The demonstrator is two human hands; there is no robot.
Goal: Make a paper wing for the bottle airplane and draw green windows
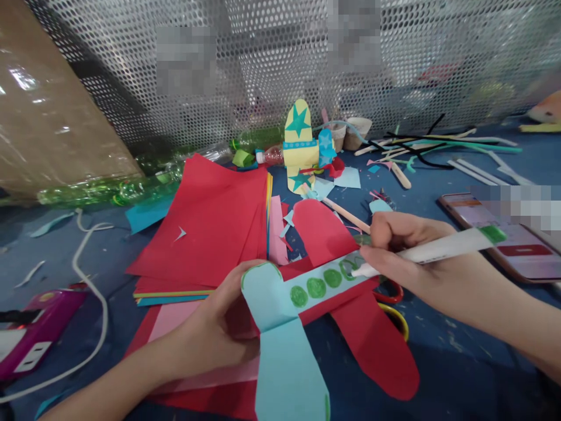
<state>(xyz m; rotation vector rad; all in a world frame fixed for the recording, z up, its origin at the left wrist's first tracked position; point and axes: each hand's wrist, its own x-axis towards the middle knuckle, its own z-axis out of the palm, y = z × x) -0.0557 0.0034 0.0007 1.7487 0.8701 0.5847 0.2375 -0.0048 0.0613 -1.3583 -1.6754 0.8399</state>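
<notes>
My left hand (pixel 219 333) grips the tail end of a paper aeroplane (pixel 315 286) made of red and light-blue card, holding it just above the table. My right hand (pixel 407 248) is closed on a white marker with a green cap end (pixel 438 248). The marker's tip touches the plane's light-blue strip, where three filled green dots and one green outline run in a row. A red wing (pixel 377 345) points toward me and a light-blue tail piece (pixel 287 374) hangs down in front.
A stack of red and coloured paper sheets (pixel 210 228) lies left of the plane. Behind stand a yellow paper aeroplane model (pixel 300 146), green plastic bottles (pixel 131 187), pipe cleaners (pixel 438 146) and sticks. A phone (pixel 517 245) lies right, a purple device (pixel 39 333) with white cable left. Scissors (pixel 394 304) sit under the plane.
</notes>
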